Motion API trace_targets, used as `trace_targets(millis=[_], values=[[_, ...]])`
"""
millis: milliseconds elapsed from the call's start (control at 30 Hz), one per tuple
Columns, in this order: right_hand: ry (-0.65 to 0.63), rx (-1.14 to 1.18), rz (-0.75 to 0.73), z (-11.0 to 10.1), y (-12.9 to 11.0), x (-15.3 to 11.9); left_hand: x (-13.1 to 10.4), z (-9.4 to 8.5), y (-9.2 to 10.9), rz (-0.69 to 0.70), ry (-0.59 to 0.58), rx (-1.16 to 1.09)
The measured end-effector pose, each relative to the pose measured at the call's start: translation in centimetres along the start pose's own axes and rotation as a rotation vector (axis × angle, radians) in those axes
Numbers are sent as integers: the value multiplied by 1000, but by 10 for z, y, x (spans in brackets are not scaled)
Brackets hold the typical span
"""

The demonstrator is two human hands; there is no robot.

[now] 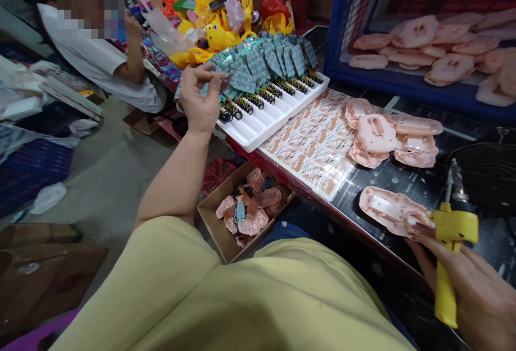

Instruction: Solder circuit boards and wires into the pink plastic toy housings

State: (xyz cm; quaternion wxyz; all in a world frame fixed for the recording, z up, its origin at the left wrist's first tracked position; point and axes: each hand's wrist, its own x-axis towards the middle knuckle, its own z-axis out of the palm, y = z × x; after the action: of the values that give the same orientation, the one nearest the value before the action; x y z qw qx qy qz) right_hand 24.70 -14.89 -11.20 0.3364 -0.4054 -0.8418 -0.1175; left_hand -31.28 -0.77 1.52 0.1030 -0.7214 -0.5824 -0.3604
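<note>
My left hand [200, 97] reaches over a white foam tray [258, 130], with thumb and fingers pinched at the corner of a green circuit board [241, 83]. Several more boards are stacked in rows there, with yellow-and-black wires and small round black parts along the front. At the lower right, my right hand [479, 281] has its fingers closed on the end of a pale pink plastic shell [389, 208], hollow side up. A yellow pistol-shaped tool [455, 224] with a metal tip pointing up overlaps this hand; its grip on the tool is unclear.
Several pink shells [377, 133] are grouped on the table beside a printed sheet [314, 136]. A blue crate [338, 71] holds more shells. Below the table edge stands a cardboard box [217, 233] of shells and parts. Another person [105, 61] sits at the upper left.
</note>
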Motion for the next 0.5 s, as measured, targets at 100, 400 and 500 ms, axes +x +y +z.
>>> trace_targets(millis=[100, 400, 500], values=[[-28, -20, 14, 0, -1, -1, 6, 21, 44, -122, 196, -386], [-7, -61, 35, 2, -1, -14, 21, 106, 124, -461, -212, -932], [24, -106, 36, 1, -5, -8, 34, 122, 122, -586, -208, -1031]])
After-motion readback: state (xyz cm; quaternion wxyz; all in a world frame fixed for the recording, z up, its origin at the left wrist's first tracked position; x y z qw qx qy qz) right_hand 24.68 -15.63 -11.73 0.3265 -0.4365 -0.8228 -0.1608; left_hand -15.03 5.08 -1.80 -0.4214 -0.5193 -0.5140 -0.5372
